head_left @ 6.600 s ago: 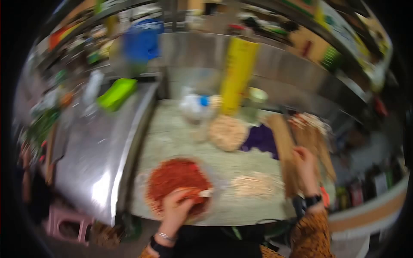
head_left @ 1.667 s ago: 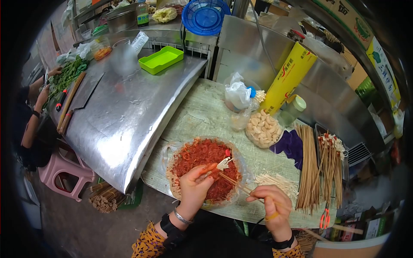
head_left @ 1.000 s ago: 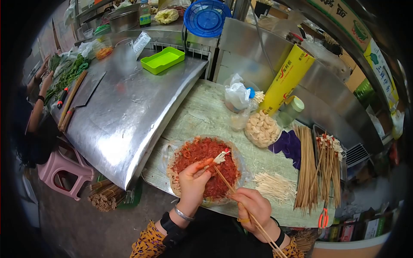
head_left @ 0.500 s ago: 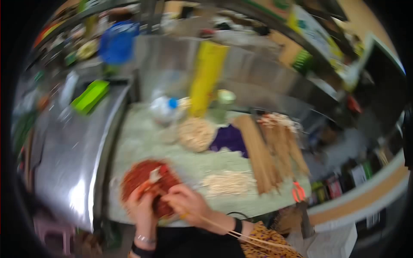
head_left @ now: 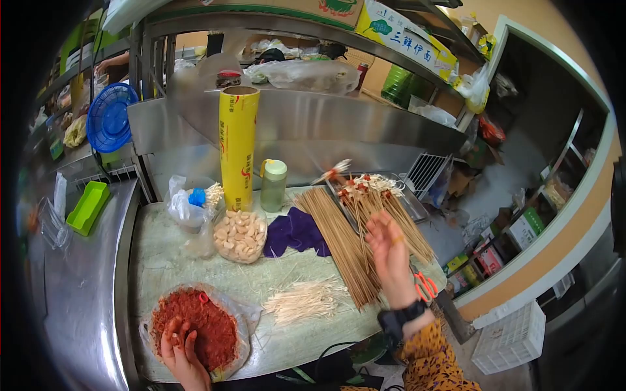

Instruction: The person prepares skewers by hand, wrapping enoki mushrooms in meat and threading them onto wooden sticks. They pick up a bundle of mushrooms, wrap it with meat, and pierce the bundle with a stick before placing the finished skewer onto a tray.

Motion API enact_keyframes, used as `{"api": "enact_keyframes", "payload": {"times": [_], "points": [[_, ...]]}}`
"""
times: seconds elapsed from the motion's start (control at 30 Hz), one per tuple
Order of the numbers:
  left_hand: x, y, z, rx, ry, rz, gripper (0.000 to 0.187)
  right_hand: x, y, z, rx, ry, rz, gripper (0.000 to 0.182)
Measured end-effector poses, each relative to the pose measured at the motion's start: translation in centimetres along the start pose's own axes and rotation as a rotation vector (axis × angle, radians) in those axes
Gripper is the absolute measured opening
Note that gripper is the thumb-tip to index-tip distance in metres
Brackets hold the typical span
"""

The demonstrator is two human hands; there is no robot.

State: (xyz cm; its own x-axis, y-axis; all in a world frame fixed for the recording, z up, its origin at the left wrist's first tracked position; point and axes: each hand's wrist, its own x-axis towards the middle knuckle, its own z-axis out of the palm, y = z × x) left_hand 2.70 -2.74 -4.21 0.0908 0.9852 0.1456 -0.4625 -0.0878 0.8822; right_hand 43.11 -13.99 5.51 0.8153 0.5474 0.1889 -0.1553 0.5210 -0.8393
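At the lower left, my left hand (head_left: 181,355) is over a bag of red chopped paste (head_left: 205,329), its fingers loosely bent and apart, with red on the fingertips. A small red ring-shaped piece (head_left: 203,297) lies on the paste. My right hand (head_left: 388,257) reaches over the bundle of bamboo skewers (head_left: 342,251), fingers stretched out, with nothing plainly held. Beyond it, finished skewers tipped with enoki and red paste (head_left: 372,188) rest on a metal tray (head_left: 412,207). One loaded skewer tip (head_left: 334,171) sticks out left of them. Loose enoki strands (head_left: 305,301) lie mid-table.
Peeled garlic cloves (head_left: 240,234) fill a clear container beside a tall yellow film roll (head_left: 239,150), a green-lidded bottle (head_left: 273,186) and a purple cloth (head_left: 295,233). Orange-handled scissors (head_left: 425,287) lie at the table's right edge. A steel counter (head_left: 98,280) adjoins on the left.
My right hand has left the paste and moved right and forward to the skewers. The sticks it held no longer trail from it. The white piece over the paste is gone; my left hand stays there.
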Motion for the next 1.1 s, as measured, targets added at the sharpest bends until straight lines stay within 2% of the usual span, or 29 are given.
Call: {"api": "enact_keyframes", "payload": {"times": [0.1, 0.13, 0.17, 0.2, 0.3, 0.37, 0.43, 0.5, 0.57, 0.6, 0.67, 0.7, 0.77, 0.8, 0.87, 0.9, 0.97, 1.03, 1.1], "points": [[0.1, -0.1, 0.0, 0.008, 0.005, -0.006, 0.043, 8.3, 2.0, -4.4, 0.104, 0.169, -0.018, 0.033], [0.1, 0.0, 0.1, 0.007, 0.012, -0.017, 0.041, 10.3, 2.7, -5.5, 0.109, 0.168, -0.017, 0.033], [0.1, -0.1, 0.0, 0.012, 0.013, -0.014, 0.041, 12.1, 3.5, -6.3, 0.122, 0.265, 0.02, 0.034], [0.1, -0.2, 0.0, 0.023, 0.013, -0.011, 0.04, 13.2, 4.1, -6.9, 0.133, 0.364, 0.057, 0.034], [0.2, -0.1, 0.1, 0.042, 0.006, -0.005, 0.039, 14.3, 5.8, -7.8, 0.169, 0.488, 0.095, 0.035], [0.3, 0.0, 0.1, 0.049, 0.007, -0.006, 0.038, 14.4, 6.1, -8.4, 0.238, 0.491, 0.152, 0.034], [0.3, -0.3, 0.1, -0.001, 0.014, -0.033, 0.04, 13.3, 5.7, -8.1, 0.239, 0.421, 0.263, 0.032], [0.3, 0.1, 0.6, 0.007, 0.011, -0.017, 0.038, 12.0, 5.7, -8.2, 0.235, 0.223, 0.343, 0.03], [0.2, 0.3, 0.7, -0.024, -0.008, 0.006, 0.035, 8.7, 4.4, -5.5, 0.158, 0.046, 0.415, 0.026], [0.2, 0.2, 0.4, -0.007, 0.014, -0.007, 0.035, 6.9, 3.8, -3.9, 0.153, 0.048, 0.446, 0.026], [0.4, 0.1, 0.2, -0.015, -0.022, -0.029, 0.038, 3.5, 2.7, -0.6, -0.198, -0.214, 0.434, 0.019], [0.5, 0.2, 0.4, -0.013, -0.013, -0.033, 0.038, 2.1, 2.4, 0.9, -0.201, -0.218, 0.443, 0.019], [0.4, 0.5, 0.6, -0.05, -0.031, -0.049, 0.03, -0.4, 2.7, 3.5, -0.615, -0.448, 0.464, 0.014], [0.4, 0.6, 0.8, -0.07, -0.031, -0.043, 0.031, -1.1, 3.6, 4.1, -0.616, -0.454, 0.467, 0.014], [0.4, 0.6, 0.8, -0.071, -0.034, -0.041, 0.031, -1.8, 5.5, 4.5, -1.037, -0.8, 0.143, 0.01], [0.3, 0.5, 0.8, -0.073, -0.043, -0.04, 0.032, -1.8, 6.4, 4.4, -1.042, -0.802, 0.141, 0.01], [0.3, 0.4, 0.7, -0.068, -0.047, -0.041, 0.032, -1.6, 8.1, 4.3, -1.46, -0.898, -0.051, 0.013], [0.3, 0.4, 0.5, -0.058, -0.051, -0.042, 0.032, -1.7, 9.2, 4.3, -1.498, -0.923, -0.082, 0.015], [0.3, 0.3, 0.6, -0.055, -0.044, -0.052, 0.032, -1.8, 10.0, 4.5, -1.683, -1.037, -0.112, 0.015]]}}
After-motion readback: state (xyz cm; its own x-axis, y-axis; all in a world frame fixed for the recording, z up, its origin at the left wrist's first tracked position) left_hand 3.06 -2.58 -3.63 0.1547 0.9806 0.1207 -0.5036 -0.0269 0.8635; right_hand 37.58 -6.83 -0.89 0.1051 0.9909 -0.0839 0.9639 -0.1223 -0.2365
